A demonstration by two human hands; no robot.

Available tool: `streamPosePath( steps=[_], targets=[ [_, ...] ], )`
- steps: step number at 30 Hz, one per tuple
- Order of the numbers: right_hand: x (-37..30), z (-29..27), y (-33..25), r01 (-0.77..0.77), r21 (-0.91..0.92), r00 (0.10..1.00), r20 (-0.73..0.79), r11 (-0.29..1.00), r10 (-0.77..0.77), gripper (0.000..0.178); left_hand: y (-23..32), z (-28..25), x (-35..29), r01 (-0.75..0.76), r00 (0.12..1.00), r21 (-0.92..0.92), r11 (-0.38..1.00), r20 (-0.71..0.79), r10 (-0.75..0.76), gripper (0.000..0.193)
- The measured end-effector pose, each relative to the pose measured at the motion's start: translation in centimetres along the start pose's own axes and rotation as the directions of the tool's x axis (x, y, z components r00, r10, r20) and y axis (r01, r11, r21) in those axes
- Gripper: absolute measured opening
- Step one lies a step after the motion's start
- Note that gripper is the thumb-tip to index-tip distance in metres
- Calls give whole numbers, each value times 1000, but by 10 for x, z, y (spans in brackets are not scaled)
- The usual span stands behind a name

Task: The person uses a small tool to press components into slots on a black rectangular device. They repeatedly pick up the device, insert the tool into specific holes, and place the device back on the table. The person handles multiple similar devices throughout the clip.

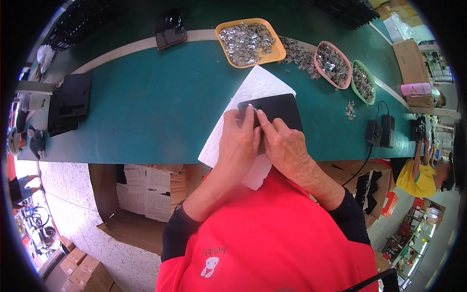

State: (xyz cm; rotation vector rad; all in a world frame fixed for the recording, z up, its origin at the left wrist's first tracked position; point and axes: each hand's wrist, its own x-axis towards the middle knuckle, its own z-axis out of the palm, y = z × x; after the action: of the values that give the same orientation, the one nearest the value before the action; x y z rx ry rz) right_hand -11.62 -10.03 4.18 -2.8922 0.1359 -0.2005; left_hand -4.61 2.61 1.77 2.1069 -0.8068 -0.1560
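Note:
A flat black plastic panel [284, 109] lies on a white foam sheet [260, 80] at the table's near edge, in front of my body. My left hand [237, 141] is closed over the panel's left part, its fingertips pinching a small pale, shiny piece [253, 106] against the surface. From the right, my right hand [287, 148] bends over the panel, its index fingertip pressed beside that piece and its other fingers curled on the panel. My hands hide the panel's near left part. The piece's exact shape is too small to tell.
Small metal clips fill a yellow tray [278, 51], a pink basket [348, 73] and a green basket [371, 97]; loose ones lie between. Black housings [73, 104] stand at left, a black corded device [386, 131] at right. An open carton [131, 226] sits below the table.

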Motion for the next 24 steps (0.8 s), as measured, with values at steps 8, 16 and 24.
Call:
streamPosePath(
  steps=[8, 16, 24],
  targets=[
    [0, -1, 0, 16, 15, 1000, -18, 1000, -16, 48, 1, 0, 0, 5, 1000, 16, 1000, 6, -5, 51],
    [-1, 0, 0, 11, 27, 1000, -22, 1000, -10, 48, 1, 1, 0, 5, 1000, 11, 1000, 4, -5, 52],
    [2, 2, -2, 5, -37, 1000, 29, 999, -4, 52, -3, 8, 1, -23, 1000, 88, 996, -5, 23, 52]
  ],
)
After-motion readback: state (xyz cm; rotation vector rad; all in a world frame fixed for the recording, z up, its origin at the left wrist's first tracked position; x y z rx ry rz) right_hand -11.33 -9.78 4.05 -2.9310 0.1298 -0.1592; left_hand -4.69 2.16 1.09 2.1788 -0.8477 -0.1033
